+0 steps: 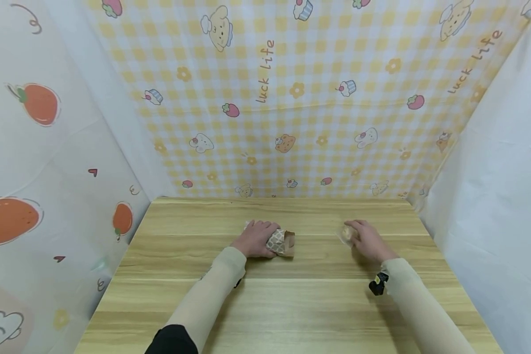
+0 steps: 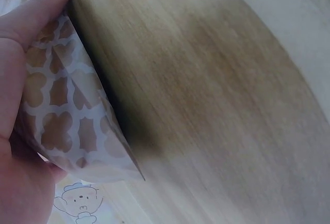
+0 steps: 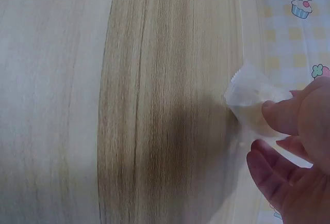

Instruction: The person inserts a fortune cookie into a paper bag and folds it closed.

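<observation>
A brown paper bag with a white lattice pattern (image 1: 276, 241) lies on its side on the wooden table, its mouth facing right. My left hand (image 1: 257, 239) grips it from above around the closed end; in the left wrist view the thumb lies along the patterned paper bag (image 2: 77, 110). To the right, my right hand (image 1: 368, 241) pinches a small clear-wrapped snack (image 1: 347, 233) between thumb and fingers. In the right wrist view the wrapper (image 3: 250, 92) shows a serrated edge and something pale inside. What the bag contains is hidden.
The light wooden table (image 1: 301, 314) runs back to a yellow checked cloth (image 1: 283, 118) with cartoon prints. A white sheet with fruit prints (image 1: 71, 162) hangs at the left, and a plain white sheet (image 1: 491, 196) at the right.
</observation>
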`<state>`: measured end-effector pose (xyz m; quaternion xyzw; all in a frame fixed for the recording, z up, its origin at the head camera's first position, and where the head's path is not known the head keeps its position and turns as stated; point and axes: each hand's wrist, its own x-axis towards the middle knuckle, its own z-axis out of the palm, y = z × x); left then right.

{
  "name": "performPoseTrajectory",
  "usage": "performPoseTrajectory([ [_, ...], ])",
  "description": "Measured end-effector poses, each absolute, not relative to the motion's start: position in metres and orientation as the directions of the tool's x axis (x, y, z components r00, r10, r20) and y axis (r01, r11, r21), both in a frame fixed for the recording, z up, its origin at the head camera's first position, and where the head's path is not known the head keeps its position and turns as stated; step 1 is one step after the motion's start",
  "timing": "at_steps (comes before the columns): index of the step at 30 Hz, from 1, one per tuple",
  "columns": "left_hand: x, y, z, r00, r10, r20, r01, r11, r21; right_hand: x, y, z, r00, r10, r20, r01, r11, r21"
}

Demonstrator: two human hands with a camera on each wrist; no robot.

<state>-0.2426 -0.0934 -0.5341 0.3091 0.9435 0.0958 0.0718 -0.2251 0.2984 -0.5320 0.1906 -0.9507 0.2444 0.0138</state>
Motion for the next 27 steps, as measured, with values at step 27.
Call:
performPoseTrajectory([
  [27, -0.242, -0.093, -0.537, -0.803, 0.591, -0.072, 0.564, 0.794, 0.228, -0.224, 0.264, -0.540, -0.934, -0.336, 0.122, -0.335, 0.699, -0.631],
])
